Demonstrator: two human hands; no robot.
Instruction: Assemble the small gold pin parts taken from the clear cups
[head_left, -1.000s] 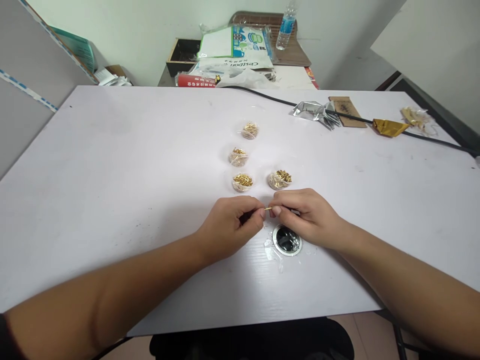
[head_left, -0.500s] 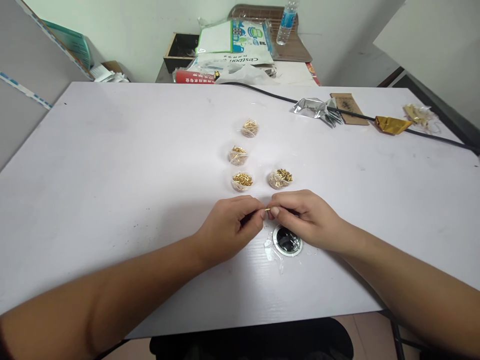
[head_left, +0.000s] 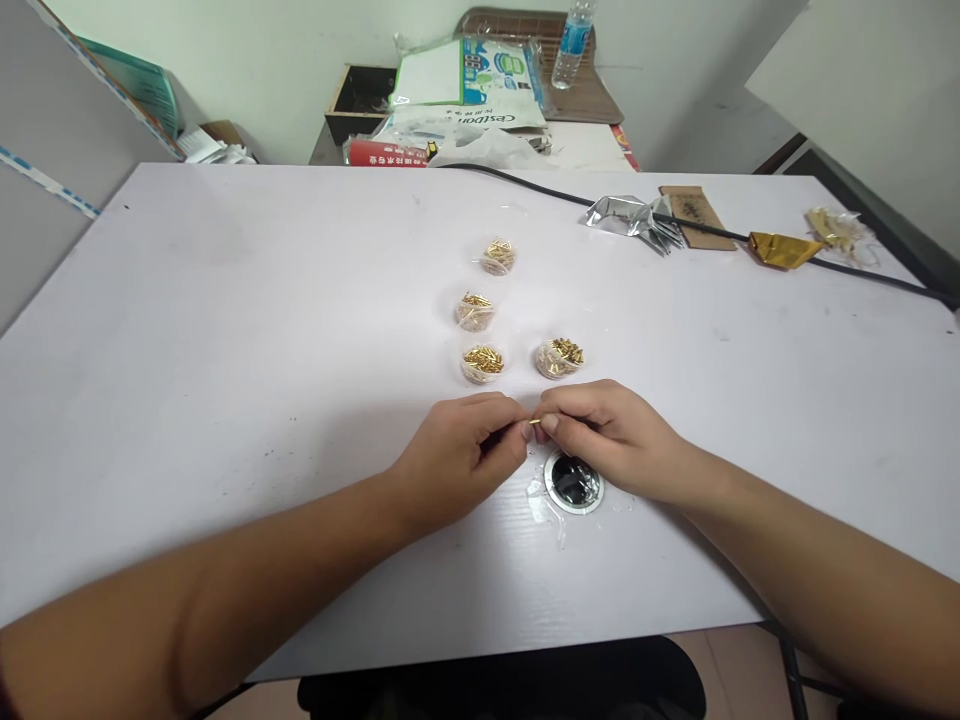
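Both my hands came together at the fingertips: my left hand point(head_left: 457, 460) pinched one end of a slim golden piece point(head_left: 534, 422), and my right hand point(head_left: 615, 435) gripped the other end between thumb and finger. We held it above the white table point(head_left: 225, 350), just on the near side of four small clear cups. Three of these made a rough line on the left: the nearest cup point(head_left: 482, 375) held a heap of short golden bits, the middle cup point(head_left: 475, 319) had more golden pieces, and the farthest cup point(head_left: 498, 264) was filled with thin, pin-like golden ones. To the right of the nearest one, the right-hand cup point(head_left: 556, 366) was piled with chunkier golden parts. Under and just nearer than my right hand lay a round black opening point(head_left: 574, 484) with a pale rim. Beyond the table's far edge, a dark open box point(head_left: 364, 92) stood to the left of a bottle point(head_left: 573, 45).
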